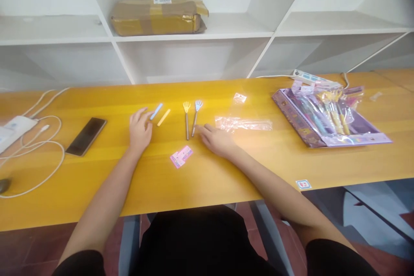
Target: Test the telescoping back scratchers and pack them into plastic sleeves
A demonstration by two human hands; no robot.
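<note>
My left hand (140, 131) rests on the table with its fingers apart. Its fingertips are close to the lower end of a short blue stick (156, 111); whether they touch it I cannot tell. A matching yellow stick (164, 117) lies just to the right. Two small hand-shaped back scratchers lie side by side, a yellow-headed one (186, 120) and a blue-headed one (196, 117), both with metal rods. With its index finger stretched out, my right hand (215, 139) reaches the lower end of the blue one's rod. Pink cards (181, 156) lie overlapping below them.
Clear plastic wrappers (244, 123) lie right of centre. Farther right is a purple box (359, 139) of packaged items, with a power strip (315, 79) behind it. A phone (86, 136) and white cables (61, 155) are at left. Shelves hold a taped parcel (158, 15).
</note>
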